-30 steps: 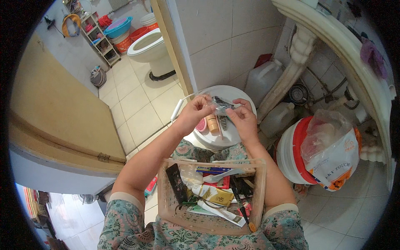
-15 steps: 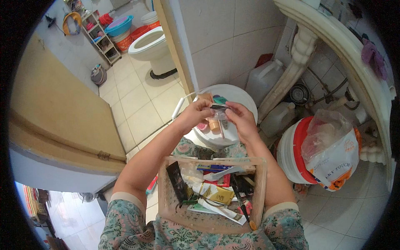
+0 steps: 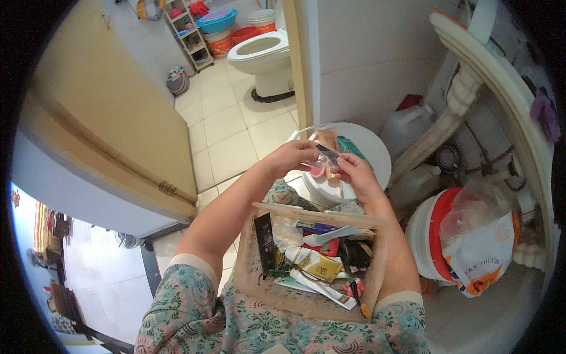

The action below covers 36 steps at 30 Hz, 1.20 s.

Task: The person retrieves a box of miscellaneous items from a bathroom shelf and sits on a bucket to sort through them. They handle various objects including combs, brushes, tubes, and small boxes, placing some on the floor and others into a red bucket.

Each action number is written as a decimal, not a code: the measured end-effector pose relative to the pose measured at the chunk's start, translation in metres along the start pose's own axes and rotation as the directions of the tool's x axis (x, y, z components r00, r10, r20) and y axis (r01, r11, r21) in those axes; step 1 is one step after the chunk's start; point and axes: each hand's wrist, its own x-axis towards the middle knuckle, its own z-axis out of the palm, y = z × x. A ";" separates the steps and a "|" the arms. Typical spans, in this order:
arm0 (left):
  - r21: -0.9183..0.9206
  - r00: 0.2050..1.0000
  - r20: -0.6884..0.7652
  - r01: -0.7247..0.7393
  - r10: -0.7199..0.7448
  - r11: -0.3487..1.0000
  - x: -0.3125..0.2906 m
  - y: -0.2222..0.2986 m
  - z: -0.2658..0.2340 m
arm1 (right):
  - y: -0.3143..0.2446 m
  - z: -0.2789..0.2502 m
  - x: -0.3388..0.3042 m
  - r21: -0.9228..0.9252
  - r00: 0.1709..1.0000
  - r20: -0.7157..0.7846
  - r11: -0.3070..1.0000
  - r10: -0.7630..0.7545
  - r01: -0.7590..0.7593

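Observation:
My left hand [image 3: 298, 156] and my right hand [image 3: 356, 170] meet over a round white bucket lid [image 3: 377, 154]. Fingers of both are pinched on a small black and clear plastic packet [image 3: 328, 154], whose exact kind I cannot make out. Beneath them on the lid lie a green tube [image 3: 352, 148], a tan tube [image 3: 327, 138] and a pink round item [image 3: 318, 171], partly hidden by the hands. On my lap rests a pale plastic basket [image 3: 250, 259] holding a yellow and white tube [image 3: 318, 264], a toothbrush [image 3: 355, 289], a black flat pack [image 3: 265, 241] and several other tubes.
A white bucket with a red rim [image 3: 439, 233] stands at the right, a plastic bag [image 3: 483, 253] over it. Behind are a washbasin pedestal [image 3: 454, 109] and a plastic jug [image 3: 407, 130]. A doorway at the left shows a toilet [image 3: 259, 56]; a yellowish door [image 3: 118, 112] stands beside it.
The whole view has shifted, so the scene sits further right. The packet is tilted more between my hands, and both hands still pinch it.

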 end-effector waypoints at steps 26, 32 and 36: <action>0.045 0.997 -0.020 0.073 -0.072 0.996 -0.010 -0.001 0.004 | 0.012 -0.006 -0.006 0.152 0.998 0.067 0.988 0.006 -0.016; 0.037 0.992 -0.079 0.103 -0.100 0.994 -0.023 0.004 0.009 | 0.010 -0.004 -0.006 0.123 0.994 0.110 0.992 0.013 -0.026; -0.043 0.988 -0.114 0.104 -0.108 0.994 -0.030 0.004 0.009 | 0.006 0.000 -0.011 0.113 0.989 0.148 0.993 0.007 -0.024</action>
